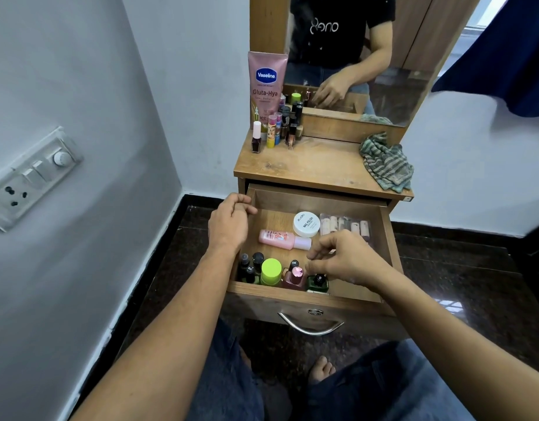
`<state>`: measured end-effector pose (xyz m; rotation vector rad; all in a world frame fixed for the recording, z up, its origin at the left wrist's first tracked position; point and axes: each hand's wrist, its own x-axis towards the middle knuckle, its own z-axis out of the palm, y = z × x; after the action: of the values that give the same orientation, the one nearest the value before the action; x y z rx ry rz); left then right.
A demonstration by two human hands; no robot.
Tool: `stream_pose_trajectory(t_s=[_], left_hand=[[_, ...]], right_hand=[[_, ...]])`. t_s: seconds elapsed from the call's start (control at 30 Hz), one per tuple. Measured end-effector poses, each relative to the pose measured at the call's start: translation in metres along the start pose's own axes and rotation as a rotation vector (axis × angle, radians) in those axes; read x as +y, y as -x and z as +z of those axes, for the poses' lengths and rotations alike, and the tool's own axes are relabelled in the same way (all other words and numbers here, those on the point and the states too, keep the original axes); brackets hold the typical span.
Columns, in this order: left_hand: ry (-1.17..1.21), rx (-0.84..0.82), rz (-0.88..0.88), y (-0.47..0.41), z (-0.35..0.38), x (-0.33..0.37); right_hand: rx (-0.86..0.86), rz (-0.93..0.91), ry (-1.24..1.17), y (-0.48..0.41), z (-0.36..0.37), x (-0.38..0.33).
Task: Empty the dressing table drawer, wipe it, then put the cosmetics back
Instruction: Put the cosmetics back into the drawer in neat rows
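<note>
Left hand [228, 223] fingers curled round left wall of open wooden drawer [262, 302], frame centre. Right hand [344, 259] loosely curled, empty, above black-capped green bottle [318, 283].

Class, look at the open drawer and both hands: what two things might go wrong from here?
1. The small bottles stand tightly packed at the front of the drawer; the right hand hovering over them could knock one over.
2. The left hand grips the drawer's left wall, so a pull might jolt the bottles.
</note>
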<state>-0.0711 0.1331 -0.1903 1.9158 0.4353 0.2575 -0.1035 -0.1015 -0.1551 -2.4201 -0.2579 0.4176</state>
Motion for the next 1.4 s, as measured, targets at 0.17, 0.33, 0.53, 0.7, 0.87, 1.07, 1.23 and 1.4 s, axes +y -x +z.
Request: stream_pose_trajectory(t_s=[0.17,0.33,0.53,0.7,0.87,1.07,1.23,1.4], left_hand=[[-0.011,0.001,-0.002,0.000,0.000,0.001],[-0.012,-0.003,0.004,-0.001,0.000,0.001],[-0.005,0.000,0.012,-0.002,0.000,0.000],[-0.008,0.001,0.036,-0.003,0.000,-0.004],[-0.015,0.005,0.051,-0.005,0.002,-0.006],[-0.035,0.000,0.072,-0.007,0.003,-0.008],[-0.027,0.006,0.065,-0.008,0.004,-0.009],[-0.014,0.006,0.062,-0.010,0.006,-0.009]], right_hand=[[0.013,0.021,-0.096,0.001,-0.013,-0.006],[0.221,-0.013,-0.126,-0.023,-0.034,-0.028],[0.459,-0.223,-0.007,-0.095,-0.056,-0.095],[0.532,-0.259,0.197,-0.159,-0.057,-0.147],[0.531,-0.157,0.355,-0.192,-0.046,-0.168],[0.496,-0.120,0.381,-0.200,-0.038,-0.170],[0.486,-0.171,0.355,-0.176,-0.049,-0.165],[0.468,-0.238,0.344,-0.107,-0.063,-0.125]])
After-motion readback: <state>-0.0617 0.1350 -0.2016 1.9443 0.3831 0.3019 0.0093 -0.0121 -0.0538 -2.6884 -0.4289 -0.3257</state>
